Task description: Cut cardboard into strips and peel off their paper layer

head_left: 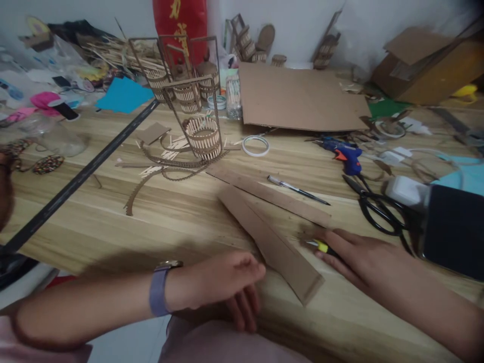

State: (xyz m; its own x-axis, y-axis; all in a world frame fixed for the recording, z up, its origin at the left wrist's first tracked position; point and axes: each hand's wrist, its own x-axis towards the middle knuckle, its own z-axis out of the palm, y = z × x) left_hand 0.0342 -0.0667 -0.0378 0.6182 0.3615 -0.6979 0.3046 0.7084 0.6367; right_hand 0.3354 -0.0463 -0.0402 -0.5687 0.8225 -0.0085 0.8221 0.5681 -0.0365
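Note:
My right hand (351,257) is closed around a yellow and black craft knife (322,246), its blade pointing left close to the table. Just left of it lies a bent cardboard strip (272,242), its end reaching toward the table's near edge. A narrower cardboard strip (272,196) runs behind that one, its right end near my right knuckles. My left hand (234,282), wearing a watch with a purple strap, hovers at the near edge beside the bent strip. Its fingers hang loosely bent, thumb apart, with nothing visible in them.
A pen (298,190), a tape roll (256,145), scissors (378,206) and a blue glue gun (348,154) lie beyond the strips. A small stick basket (204,138) stands among scraps. Behind is a large cardboard sheet (298,96). Another person's hand (5,191) shows at far left.

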